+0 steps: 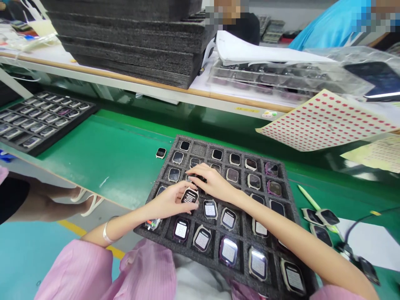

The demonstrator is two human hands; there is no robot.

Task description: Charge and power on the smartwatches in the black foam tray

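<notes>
My left hand (173,199) grips a smartwatch case (190,196) without a strap; its lit screen shows lines of text. Just above it, my right hand (212,179) reaches over the tray with fingers apart, and I see nothing held in it. Its fingertips hover close to the held watch and partly cover the watches underneath. Both hands are over a grey foam tray (200,146) whose compartments hold many strapless watches. Those in the near rows, such as a purple-framed watch (228,251), have lit white screens; the far ones, like a dark watch (217,154), are unlit.
A loose watch (161,153) lies left of the tray on the green bench (115,166). Another filled tray (40,114) stands far left. Right are several watches (321,235), a green pen (308,196) and a cable. The shelf bears stacked black foam (131,46) and sticker sheets (325,121).
</notes>
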